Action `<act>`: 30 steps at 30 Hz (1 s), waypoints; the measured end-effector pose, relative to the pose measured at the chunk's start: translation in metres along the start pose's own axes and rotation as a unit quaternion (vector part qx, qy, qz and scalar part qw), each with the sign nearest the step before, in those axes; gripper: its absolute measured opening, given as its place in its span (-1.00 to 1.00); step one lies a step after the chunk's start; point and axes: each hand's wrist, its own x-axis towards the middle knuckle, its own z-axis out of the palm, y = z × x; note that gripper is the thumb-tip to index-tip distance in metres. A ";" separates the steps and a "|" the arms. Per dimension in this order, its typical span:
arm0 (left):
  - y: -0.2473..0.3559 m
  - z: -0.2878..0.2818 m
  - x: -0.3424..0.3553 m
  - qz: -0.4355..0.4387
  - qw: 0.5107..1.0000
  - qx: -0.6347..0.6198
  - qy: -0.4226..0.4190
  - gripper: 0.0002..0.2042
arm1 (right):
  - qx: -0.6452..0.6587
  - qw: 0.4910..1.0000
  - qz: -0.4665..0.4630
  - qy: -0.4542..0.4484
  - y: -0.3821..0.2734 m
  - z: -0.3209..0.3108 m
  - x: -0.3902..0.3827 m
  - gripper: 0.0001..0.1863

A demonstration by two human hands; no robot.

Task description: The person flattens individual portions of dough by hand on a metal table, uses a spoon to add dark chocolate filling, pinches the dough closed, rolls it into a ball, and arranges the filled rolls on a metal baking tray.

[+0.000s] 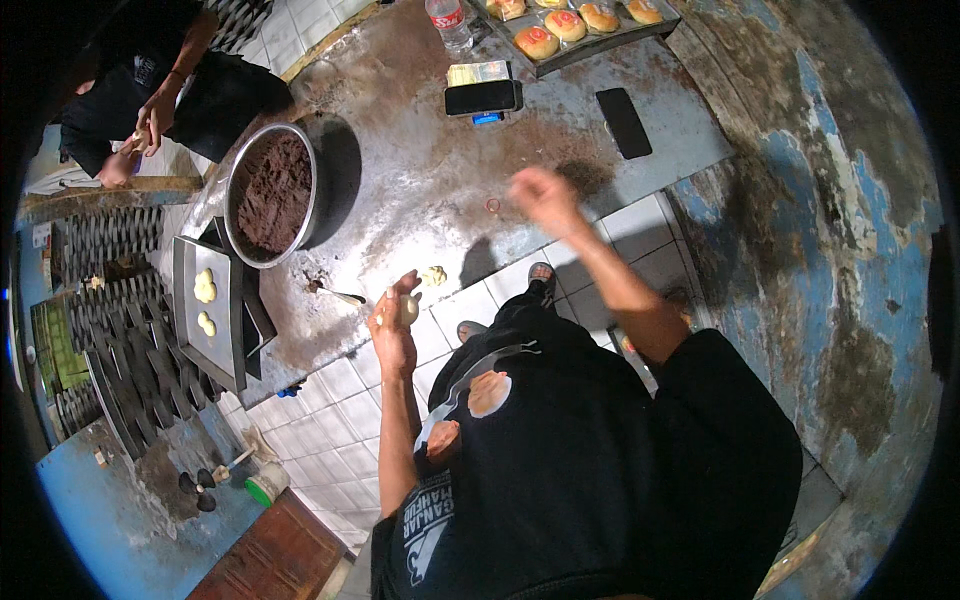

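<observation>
A pale lump of dough [409, 308] rests in the fingers of my left hand [393, 335], which is closed round it near the table's front edge. My right hand [548, 203] is raised over the table's right part, its fingers smeared by motion. Just beyond my left hand, another small piece of dough [433, 275] lies on the metal tabletop. To its left is a spoon [342, 294] with dark crumbs at one end. A metal bowl [313, 215] of dark brown crumbly filling [272, 190] stands farther left.
At the left, a metal baking tray [222, 352] carries two dough shapes. Along the back stand a plastic bottle [450, 25] and a tray [610, 42] of wrapped buns. Phones [483, 97] [624, 123] lie on the table. A co-worker's hands [140, 150] hold something pale at far left.
</observation>
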 end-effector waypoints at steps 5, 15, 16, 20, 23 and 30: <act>0.009 -0.028 0.017 0.052 0.989 0.098 -0.099 -0.25 | 0.228 0.915 0.038 -0.332 -0.129 0.123 -0.024 -0.59; 0.032 -0.161 0.041 -0.015 0.977 0.106 -0.184 -0.67 | -0.083 0.923 -0.139 -0.350 -0.238 0.230 -0.025 -0.65; 0.035 -0.177 0.040 -0.026 0.979 0.075 -0.185 -0.68 | -0.063 0.940 -0.134 -0.306 -0.241 0.247 -0.032 -0.64; 0.041 -0.219 0.040 -0.053 0.971 -0.212 -0.096 -0.58 | 0.020 0.975 -0.204 -0.083 -0.257 0.303 -0.062 -0.66; 0.052 -0.234 0.021 -0.101 0.903 -0.389 -0.154 -0.44 | -0.167 0.878 -0.425 -0.139 -0.268 0.329 -0.081 -0.75; 0.058 -0.223 -0.007 -0.076 0.823 -0.547 -0.133 -0.44 | -0.047 0.877 -0.442 -0.185 -0.287 0.369 -0.082 -0.83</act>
